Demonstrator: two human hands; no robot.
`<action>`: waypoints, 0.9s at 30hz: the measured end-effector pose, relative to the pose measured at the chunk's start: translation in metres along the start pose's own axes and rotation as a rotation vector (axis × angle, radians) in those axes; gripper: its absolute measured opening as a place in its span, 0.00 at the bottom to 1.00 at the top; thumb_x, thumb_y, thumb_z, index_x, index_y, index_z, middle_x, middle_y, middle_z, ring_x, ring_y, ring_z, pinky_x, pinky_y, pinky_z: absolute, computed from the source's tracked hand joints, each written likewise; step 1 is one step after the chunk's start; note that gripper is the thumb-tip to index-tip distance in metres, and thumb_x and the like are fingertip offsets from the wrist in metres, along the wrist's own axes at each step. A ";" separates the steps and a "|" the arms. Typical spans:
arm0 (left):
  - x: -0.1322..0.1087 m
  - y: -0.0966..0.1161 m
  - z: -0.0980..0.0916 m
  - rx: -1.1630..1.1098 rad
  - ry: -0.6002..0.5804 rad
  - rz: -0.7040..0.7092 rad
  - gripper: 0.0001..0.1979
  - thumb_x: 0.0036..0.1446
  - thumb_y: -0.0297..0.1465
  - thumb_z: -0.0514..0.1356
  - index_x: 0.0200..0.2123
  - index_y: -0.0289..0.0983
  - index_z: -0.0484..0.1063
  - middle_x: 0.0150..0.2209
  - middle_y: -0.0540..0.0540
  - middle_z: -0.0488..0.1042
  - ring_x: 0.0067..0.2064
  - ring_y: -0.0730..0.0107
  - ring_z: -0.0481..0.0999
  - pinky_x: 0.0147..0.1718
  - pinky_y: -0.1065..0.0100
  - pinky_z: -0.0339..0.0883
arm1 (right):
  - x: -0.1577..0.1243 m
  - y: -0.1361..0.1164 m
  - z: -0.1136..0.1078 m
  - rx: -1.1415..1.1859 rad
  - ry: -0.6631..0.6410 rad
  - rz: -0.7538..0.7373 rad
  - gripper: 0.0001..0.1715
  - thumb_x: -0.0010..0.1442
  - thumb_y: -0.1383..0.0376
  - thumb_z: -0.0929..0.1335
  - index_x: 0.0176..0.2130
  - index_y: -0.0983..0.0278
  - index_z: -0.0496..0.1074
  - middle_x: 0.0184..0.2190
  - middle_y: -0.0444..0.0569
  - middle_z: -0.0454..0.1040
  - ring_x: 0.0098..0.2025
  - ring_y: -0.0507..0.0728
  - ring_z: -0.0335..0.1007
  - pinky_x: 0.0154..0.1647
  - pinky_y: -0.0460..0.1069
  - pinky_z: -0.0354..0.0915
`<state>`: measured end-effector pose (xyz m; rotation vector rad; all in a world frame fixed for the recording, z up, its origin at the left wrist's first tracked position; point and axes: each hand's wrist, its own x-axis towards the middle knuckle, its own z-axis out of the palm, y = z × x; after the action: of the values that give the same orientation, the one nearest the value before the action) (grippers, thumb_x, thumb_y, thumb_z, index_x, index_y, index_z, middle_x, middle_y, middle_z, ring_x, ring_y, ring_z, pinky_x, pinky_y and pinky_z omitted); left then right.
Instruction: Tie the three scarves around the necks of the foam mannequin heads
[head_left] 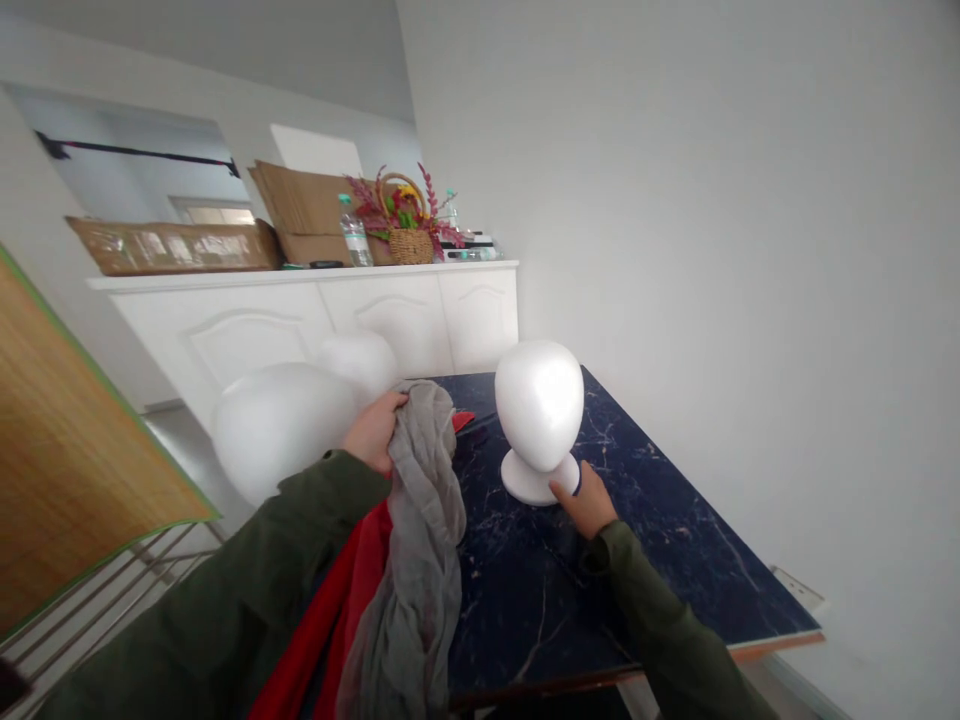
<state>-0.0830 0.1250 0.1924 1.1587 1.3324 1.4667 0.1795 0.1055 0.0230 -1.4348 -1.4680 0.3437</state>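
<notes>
A smooth white mannequin head (538,405) stands upright on its round base on the dark blue marbled table (540,600). My right hand (591,503) grips the right edge of that base, thumb on top. In my left hand (373,432) is the top of a thin grey scarf (427,490), bunched and hanging down toward me. Red cloth (364,565) lies beneath the scarf, and a small red tip pokes out beyond it. Left of my left hand are two more white rounded forms (279,425), partly hidden, which look like similar heads.
Behind the table, a white cabinet (382,315) carries cardboard boxes (180,245), water bottles (355,232) and a flower basket (410,246). A bamboo-like mat (82,440) over a metal rack is at left. A plain wall (712,250) borders the table's right side.
</notes>
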 end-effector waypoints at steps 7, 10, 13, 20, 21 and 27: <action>-0.111 0.017 0.038 -0.325 -0.365 0.075 0.11 0.50 0.30 0.57 0.39 0.35 0.65 0.34 0.48 0.73 0.37 0.65 0.75 0.37 0.63 0.70 | -0.080 -0.118 0.011 0.616 -0.542 -0.196 0.37 0.47 0.50 0.69 0.51 0.66 0.63 0.47 0.55 0.69 0.50 0.61 0.64 0.51 0.56 0.60; -0.116 0.014 0.037 -0.265 -0.441 0.195 0.12 0.51 0.32 0.58 0.40 0.36 0.66 0.37 0.48 0.73 0.42 0.66 0.73 0.41 0.65 0.68 | -0.080 -0.137 0.017 0.877 -0.656 -0.051 0.27 0.41 0.57 0.73 0.41 0.65 0.70 0.36 0.48 0.74 0.41 0.58 0.69 0.46 0.53 0.63; -0.105 0.010 0.018 -0.220 -0.426 0.187 0.12 0.49 0.34 0.61 0.36 0.35 0.68 0.34 0.49 0.73 0.38 0.68 0.73 0.37 0.69 0.67 | -0.079 -0.124 0.009 1.157 -0.637 0.283 0.18 0.40 0.60 0.73 0.31 0.66 0.71 0.26 0.45 0.73 0.31 0.54 0.69 0.41 0.52 0.64; -0.077 -0.012 -0.015 -0.373 -0.371 -0.106 0.02 0.48 0.27 0.57 0.26 0.33 0.67 0.27 0.47 0.72 0.27 0.73 0.71 0.25 0.72 0.66 | -0.094 -0.086 -0.007 1.678 -1.059 0.588 0.09 0.50 0.60 0.67 0.30 0.64 0.68 0.12 0.36 0.60 0.12 0.45 0.51 0.14 0.41 0.55; -0.073 -0.017 -0.016 -0.444 -0.327 -0.083 0.02 0.47 0.26 0.57 0.27 0.33 0.68 0.28 0.47 0.72 0.28 0.73 0.71 0.28 0.72 0.67 | -0.096 -0.084 -0.005 1.691 -1.124 0.574 0.08 0.51 0.61 0.67 0.32 0.64 0.68 0.11 0.34 0.56 0.10 0.44 0.44 0.12 0.40 0.50; -0.057 -0.049 -0.041 -0.120 -0.208 0.464 0.08 0.37 0.30 0.59 0.27 0.37 0.70 0.32 0.45 0.72 0.48 0.54 0.68 0.47 0.60 0.61 | -0.102 -0.081 -0.020 1.684 -1.153 0.478 0.10 0.53 0.63 0.66 0.36 0.66 0.68 0.12 0.32 0.51 0.10 0.42 0.35 0.10 0.38 0.41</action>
<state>-0.1100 0.0649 0.1371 1.5618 0.8549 1.6651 0.1260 -0.0115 0.0491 0.0076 -0.8504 2.2766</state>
